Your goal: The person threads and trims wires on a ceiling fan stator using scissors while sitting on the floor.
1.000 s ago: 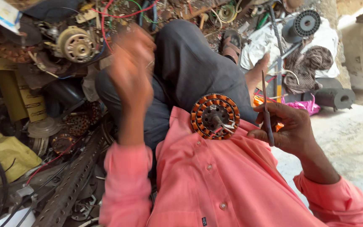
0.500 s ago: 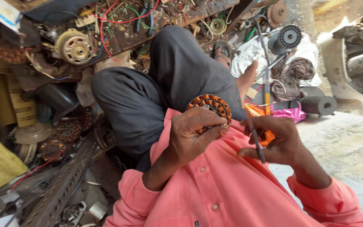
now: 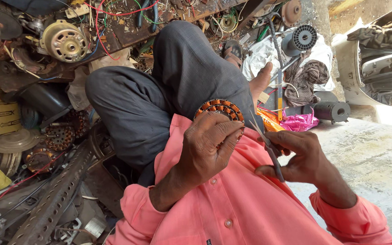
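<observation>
A round copper-wound motor stator rests in my lap against my grey trousers. My left hand lies over it, fingers curled around its lower edge, hiding most of it. My right hand is closed on a thin dark metal tool, whose tip points up toward the stator's right rim. Both arms wear pink sleeves.
Scrap motors, coloured wires and rusty parts crowd the left and top. A slotted metal angle bar lies at lower left. A black spool, cloth, a pink bag and a black cylinder sit right of my knee. A concrete slab is at right.
My left hand came down from mid-air and settled onto the stator, covering it. My right hand with the tool stayed beside it, shifting slightly lower.
</observation>
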